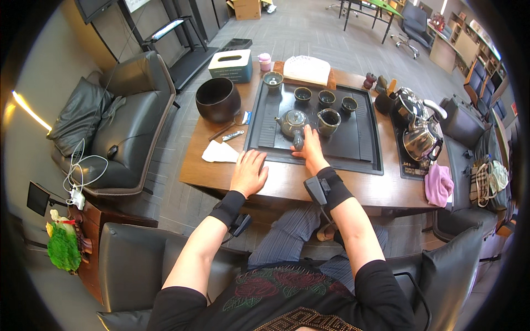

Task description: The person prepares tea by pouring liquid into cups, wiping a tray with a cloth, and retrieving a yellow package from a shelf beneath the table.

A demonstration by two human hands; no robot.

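A dark clay teapot (295,122) with a side handle sits on the black tea tray (265,154). My right hand (311,149) is at this handle, its thumb near the handle's end and its fingers extended along the right side; the hand does not look closed around it. Flat at the table's near edge lies my left hand (249,173), empty, its fingertips by the tray's front left corner. A folded white paper tissue (219,152) is right beside it. To the teapot's right stands a dark pitcher (329,123). Small dark teacups (303,94) line up behind.
A dark round bowl (218,100), a tissue box (230,66) and a nail clipper (233,135) occupy the wooden table's left side. Steel kettles (422,140) and a pink cloth (439,185) are at the right. Behind the tray rests a white stack (307,70).
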